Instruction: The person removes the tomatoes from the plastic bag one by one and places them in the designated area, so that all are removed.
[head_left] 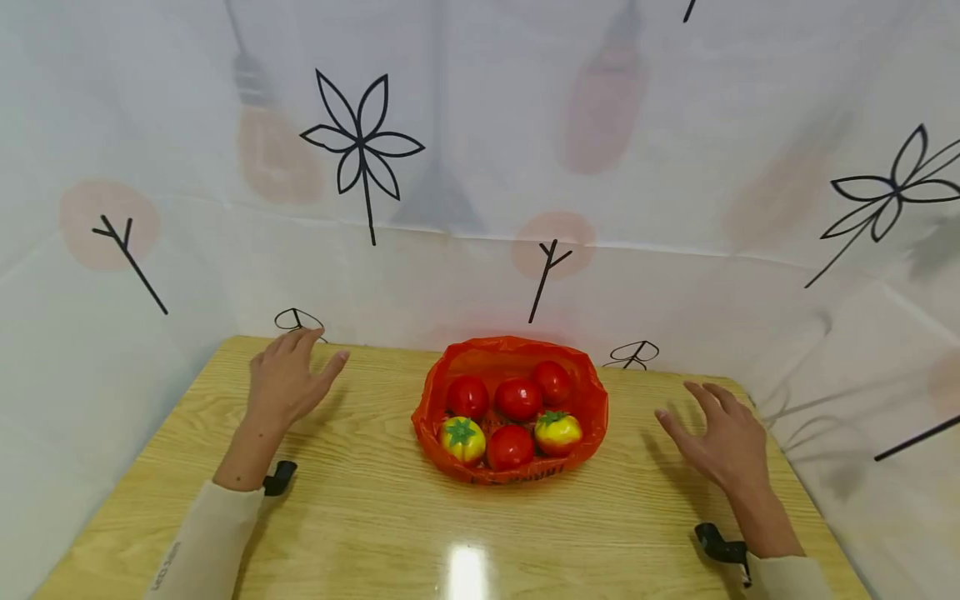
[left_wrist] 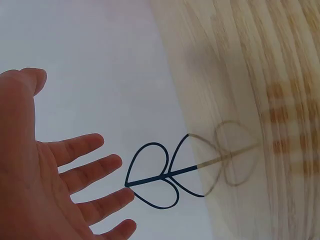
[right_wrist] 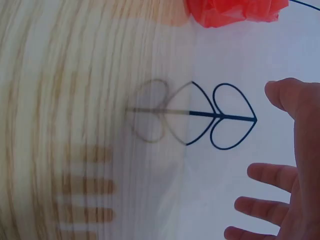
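In the middle of the table a red plastic bag (head_left: 429, 454) stands with its mouth wide and its rim spread round. Inside it lie several red tomatoes (head_left: 517, 398) and two yellow, green-topped fruits (head_left: 462, 442) that look like yellow tomatoes. My left hand (head_left: 288, 379) hovers over the table left of the bag, fingers spread and nothing in them. On the other side my right hand (head_left: 723, 442) is held up likewise, its fingers apart and holding nothing. Neither hand touches the bag; in the right wrist view the bag's red edge (right_wrist: 235, 11) shows at the top.
The wooden table (head_left: 360, 533) reaches back to a white cloth (head_left: 465, 283) printed with flowers and twigs, which hangs behind and at both sides. Black wrist mounts (head_left: 722, 546) sit under both forearms. A bright light reflection lies on the table's front.
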